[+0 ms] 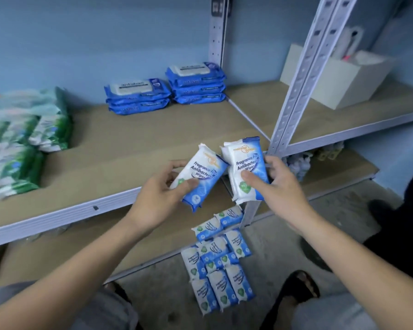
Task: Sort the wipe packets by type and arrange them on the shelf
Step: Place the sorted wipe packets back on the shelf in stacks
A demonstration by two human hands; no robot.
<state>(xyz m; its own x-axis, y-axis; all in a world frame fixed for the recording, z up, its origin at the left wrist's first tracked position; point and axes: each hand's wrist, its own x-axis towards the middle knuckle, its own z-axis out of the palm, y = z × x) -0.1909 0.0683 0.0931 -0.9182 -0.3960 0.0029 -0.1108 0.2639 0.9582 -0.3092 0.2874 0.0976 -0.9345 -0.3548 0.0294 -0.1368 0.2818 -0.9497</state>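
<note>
Wipe packets (pixel 221 270), blue and white, are heaped on the concrete floor (pixel 284 234) just in front of the lowest shelf edge, some overlapping. Above them, one packet of the same kind (pixel 200 172) is held by the left hand (pixel 162 194), with the thumb curled over its printed face and the fingers wrapped behind its left edge. Just beside it, touching at a corner, a small stack of like packets (pixel 244 163) is gripped by the right hand (pixel 277 184), with the thumb pressed on the front and the fingers curled round the right side. Both are held over the front edge of the shelf board (pixel 129 144). Green-and-white packets (pixel 17 148) are piled at the board's left end. Dark blue packs (pixel 138 96) are set in two stacks against the back wall, the right one taller. Beyond the metal upright (pixel 303 75), a white box (pixel 339 79) is seen on the neighbouring shelf.
</note>
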